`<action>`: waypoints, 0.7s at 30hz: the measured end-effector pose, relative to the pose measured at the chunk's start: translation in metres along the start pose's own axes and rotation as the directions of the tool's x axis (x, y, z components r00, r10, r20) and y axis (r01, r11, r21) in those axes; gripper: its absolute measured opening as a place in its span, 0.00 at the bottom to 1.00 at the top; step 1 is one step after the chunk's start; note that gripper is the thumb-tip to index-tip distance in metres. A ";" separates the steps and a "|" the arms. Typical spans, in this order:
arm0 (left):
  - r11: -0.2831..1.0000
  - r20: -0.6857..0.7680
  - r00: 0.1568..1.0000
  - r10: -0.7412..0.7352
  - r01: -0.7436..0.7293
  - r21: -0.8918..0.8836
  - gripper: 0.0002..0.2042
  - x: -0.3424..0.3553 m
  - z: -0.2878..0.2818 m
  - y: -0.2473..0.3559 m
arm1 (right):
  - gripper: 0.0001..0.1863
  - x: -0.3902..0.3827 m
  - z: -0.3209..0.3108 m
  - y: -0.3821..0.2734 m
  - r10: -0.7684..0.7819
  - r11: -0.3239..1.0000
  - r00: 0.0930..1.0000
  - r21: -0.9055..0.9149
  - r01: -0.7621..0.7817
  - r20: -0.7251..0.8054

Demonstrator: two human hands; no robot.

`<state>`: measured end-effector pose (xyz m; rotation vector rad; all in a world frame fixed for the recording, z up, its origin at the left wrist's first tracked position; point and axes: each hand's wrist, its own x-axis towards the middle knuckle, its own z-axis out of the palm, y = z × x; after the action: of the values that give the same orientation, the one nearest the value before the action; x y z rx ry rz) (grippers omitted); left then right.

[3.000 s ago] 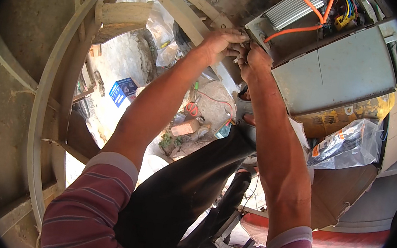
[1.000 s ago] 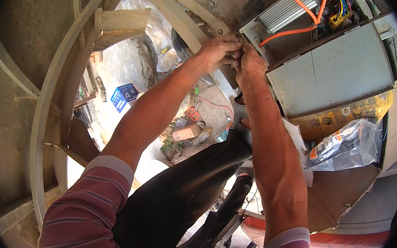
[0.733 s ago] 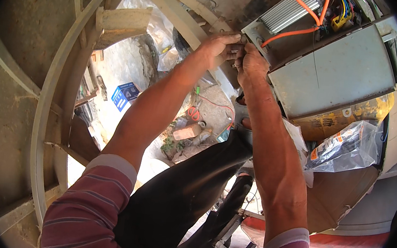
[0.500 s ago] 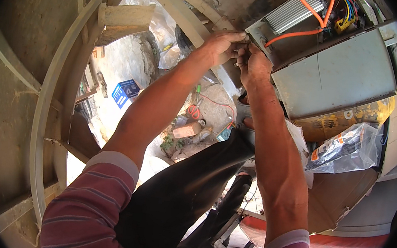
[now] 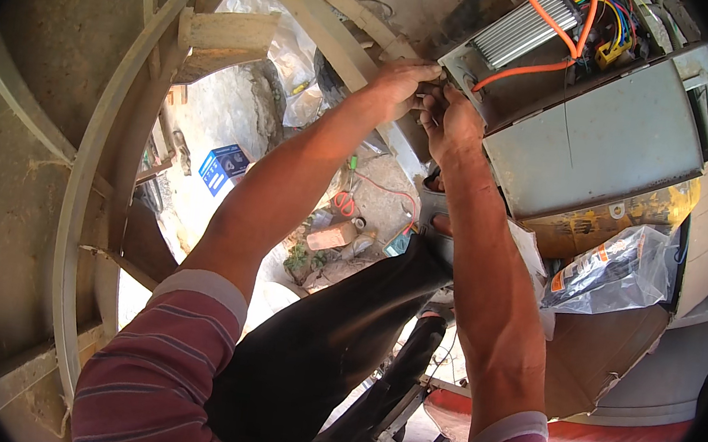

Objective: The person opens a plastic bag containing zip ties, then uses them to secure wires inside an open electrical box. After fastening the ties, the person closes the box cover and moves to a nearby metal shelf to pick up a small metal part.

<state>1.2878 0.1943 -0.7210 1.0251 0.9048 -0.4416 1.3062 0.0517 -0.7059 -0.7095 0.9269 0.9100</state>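
Bare grey metal, an open tray (image 5: 460, 69), meets two hands at its left end, seen here from my remote station over the head view. The tray lies to the right of the fingertips and reaches away from them, its long axis running from near left to far right. I judge the right hand (image 5: 457, 121) the nearer of the two; the left hand (image 5: 397, 86) comes in from the left, its fingertips just beside the tray's corner.

Both hands are curled, their fingertips gathered close together. I cannot tell whether a small part is pinched between them, or whether either touches the metal.

Inside the tray sit a finned silver block (image 5: 528, 33), an orange cable (image 5: 524, 67) and, farther right, a yellow connector (image 5: 615, 52) on coloured wires. A flat grey panel (image 5: 599, 135) flanks it on the near side; a clear plastic bag (image 5: 614, 272) lies nearer still.

I see no worktop beneath the hands, only a pale metal beam (image 5: 315, 24) and, below, rough ground scattered with a blue box (image 5: 222, 168), orange-handled scissors (image 5: 345, 203) and a brick (image 5: 331, 236). Curved framing (image 5: 78, 190) closes the left side.
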 end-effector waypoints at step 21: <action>1.000 -0.061 0.998 0.014 -0.013 0.019 0.09 -0.009 0.008 0.002 | 0.08 -0.001 -0.004 0.000 0.040 0.999 0.999 0.007 -0.040 0.032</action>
<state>1.2873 0.1874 -0.7114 1.0660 0.9496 -0.4095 1.3050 0.0483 -0.7066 -0.6698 0.9186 0.9499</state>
